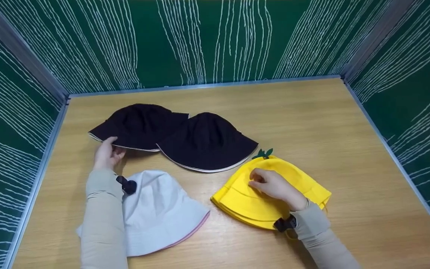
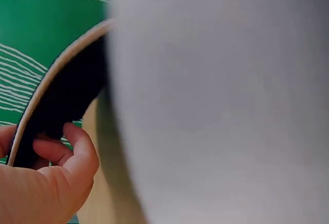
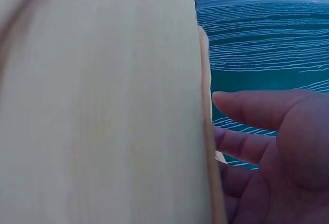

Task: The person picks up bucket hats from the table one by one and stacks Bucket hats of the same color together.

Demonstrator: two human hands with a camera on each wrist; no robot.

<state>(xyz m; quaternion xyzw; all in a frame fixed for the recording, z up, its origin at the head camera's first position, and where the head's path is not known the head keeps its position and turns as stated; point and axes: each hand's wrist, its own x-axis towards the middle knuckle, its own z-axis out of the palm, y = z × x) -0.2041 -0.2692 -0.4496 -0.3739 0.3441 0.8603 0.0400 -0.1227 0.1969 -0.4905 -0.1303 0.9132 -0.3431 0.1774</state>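
Observation:
My left hand (image 1: 107, 154) pinches the front left brim of a black bucket hat (image 1: 136, 127). In the left wrist view that brim's pale edge (image 2: 43, 82) passes between the thumb and the curled fingers (image 2: 82, 149). A second black bucket hat (image 1: 207, 140) overlaps the first one's right side. Over a yellow hat (image 1: 293, 175) with a green leaf tip (image 1: 263, 153), my right hand (image 1: 274, 185) is loosely bent. Thumb and fingers stand apart with nothing between them in the right wrist view; whether they touch the hat I cannot tell.
A white bucket hat (image 1: 159, 213) with a pink underside edge lies at the front left, partly under my left forearm. The wooden table (image 1: 293, 112) is bordered by green panels (image 1: 215, 41) with white wavy lines.

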